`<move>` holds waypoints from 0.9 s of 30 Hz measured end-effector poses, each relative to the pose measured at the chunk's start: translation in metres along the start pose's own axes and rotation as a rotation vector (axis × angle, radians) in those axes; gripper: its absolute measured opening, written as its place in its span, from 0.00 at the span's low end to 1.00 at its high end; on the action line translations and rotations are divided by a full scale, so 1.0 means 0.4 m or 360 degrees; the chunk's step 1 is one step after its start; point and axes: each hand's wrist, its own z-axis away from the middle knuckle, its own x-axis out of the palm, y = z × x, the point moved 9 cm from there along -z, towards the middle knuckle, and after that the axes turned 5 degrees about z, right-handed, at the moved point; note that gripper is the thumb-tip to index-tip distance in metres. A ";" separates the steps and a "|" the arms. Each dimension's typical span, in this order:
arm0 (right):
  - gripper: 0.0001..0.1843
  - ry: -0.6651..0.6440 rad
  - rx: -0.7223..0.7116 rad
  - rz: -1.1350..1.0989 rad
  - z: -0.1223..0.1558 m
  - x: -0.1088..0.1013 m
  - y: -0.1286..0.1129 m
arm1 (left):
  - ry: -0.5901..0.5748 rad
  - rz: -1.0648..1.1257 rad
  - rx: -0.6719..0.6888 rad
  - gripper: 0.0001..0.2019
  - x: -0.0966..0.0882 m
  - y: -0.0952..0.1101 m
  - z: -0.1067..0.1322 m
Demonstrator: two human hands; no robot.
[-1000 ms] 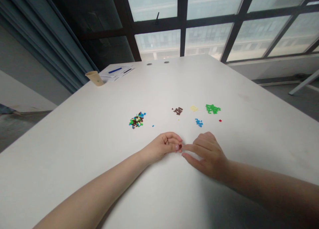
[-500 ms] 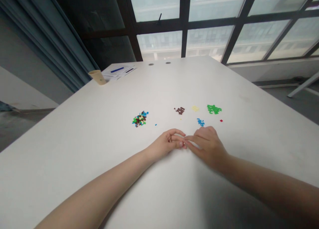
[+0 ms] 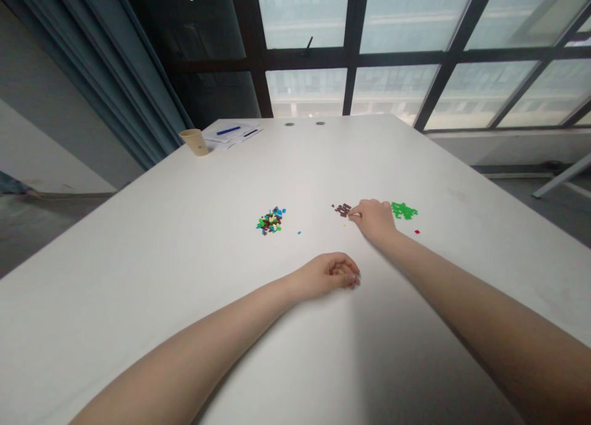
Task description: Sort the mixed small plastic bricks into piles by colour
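Observation:
My right hand (image 3: 373,220) lies far up the white table (image 3: 138,259), its pinched fingertips touching the edge of a small cluster of dark brown tiny bricks (image 3: 342,210). That hand and wrist cover the spot where the blue and pale yellow bricks lay. A green cluster of bricks (image 3: 404,210) sits just beyond my knuckles. My left hand (image 3: 331,274) rests nearer me with its fingers curled, nothing showing in them. A mixed multicoloured heap of bricks (image 3: 270,221) lies to its far left.
A lone red brick (image 3: 417,231) lies right of the green cluster, and a single blue brick (image 3: 299,233) lies near the mixed heap. A paper cup (image 3: 195,142) and papers with pens (image 3: 233,133) stand at the far end of the table.
My right hand has moved forward from my left hand to the brown bricks, now covering the blue and yellow ones. My left hand has drawn slightly back and curled.

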 end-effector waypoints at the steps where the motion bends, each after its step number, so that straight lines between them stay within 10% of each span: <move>1: 0.11 0.0008 0.0011 0.0009 -0.003 0.002 0.000 | -0.0006 -0.0020 0.0003 0.13 0.001 0.000 0.000; 9: 0.13 0.0109 0.0057 0.0058 -0.009 -0.006 0.001 | 0.0063 -0.0442 0.0104 0.08 -0.007 0.022 0.005; 13: 0.13 0.0162 0.0086 0.0045 0.008 -0.035 0.014 | 0.0682 -0.1803 0.0117 0.11 -0.091 0.117 0.047; 17: 0.12 0.0230 0.0019 -0.0036 0.078 -0.077 0.012 | 0.1257 -0.2694 -0.0311 0.14 -0.188 0.185 0.101; 27: 0.10 0.0171 -0.0340 -0.0465 0.277 -0.067 -0.071 | 0.1153 -0.2884 -0.0256 0.13 -0.203 0.159 0.077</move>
